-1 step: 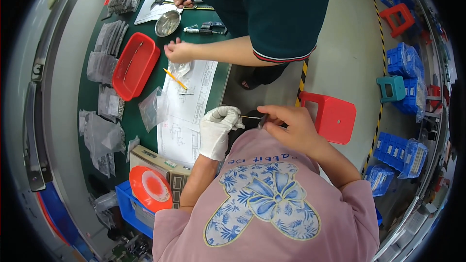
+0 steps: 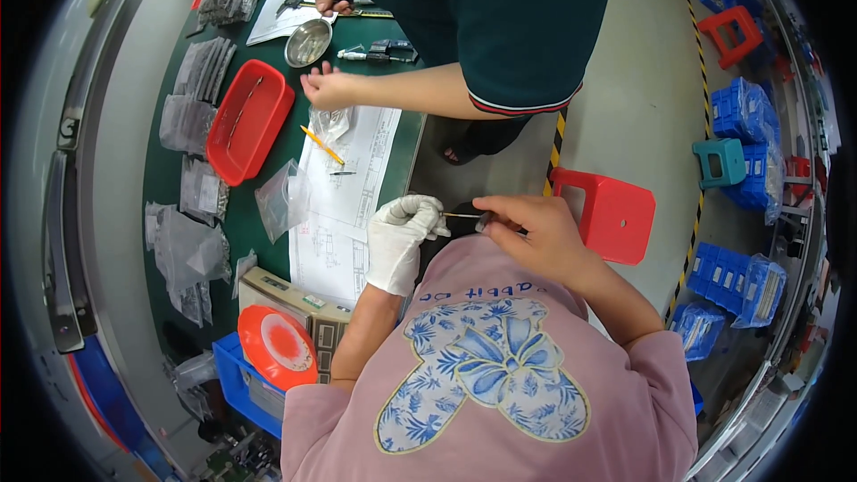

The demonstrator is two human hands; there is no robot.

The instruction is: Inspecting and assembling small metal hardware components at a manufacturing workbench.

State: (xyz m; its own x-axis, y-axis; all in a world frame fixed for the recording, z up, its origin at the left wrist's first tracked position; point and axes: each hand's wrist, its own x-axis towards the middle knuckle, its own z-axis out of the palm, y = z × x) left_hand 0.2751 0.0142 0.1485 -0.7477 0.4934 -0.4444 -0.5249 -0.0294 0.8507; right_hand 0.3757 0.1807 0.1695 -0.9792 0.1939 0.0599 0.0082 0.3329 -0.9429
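My left hand [image 2: 400, 236], in a white glove, pinches one end of a thin metal rod [image 2: 461, 215] in front of my chest. The rod lies nearly level and runs across to my right hand [image 2: 540, 236], which is bare. Between that thumb and forefinger is a small dark grey piece [image 2: 484, 222] at the rod's other end; its kind is too small to tell, and the fingers partly hide it. Both hands are closed, just off the table's right edge. Printed drawings [image 2: 330, 254] lie on the table to the left of my glove.
A co-worker stands ahead, one hand [image 2: 330, 89] over the green table [image 2: 268, 254], the other by a metal cup [image 2: 309, 43]. The table holds a red tray [image 2: 251, 121], bagged parts [image 2: 201, 254], a yellow pen [image 2: 322, 145] and a scale [image 2: 303, 299]. A red stool [image 2: 622, 223] stands right.
The co-worker's hands and the metal cup have shifted very slightly. The dark piece in my right fingers has tilted a little; my left hand stays in place.
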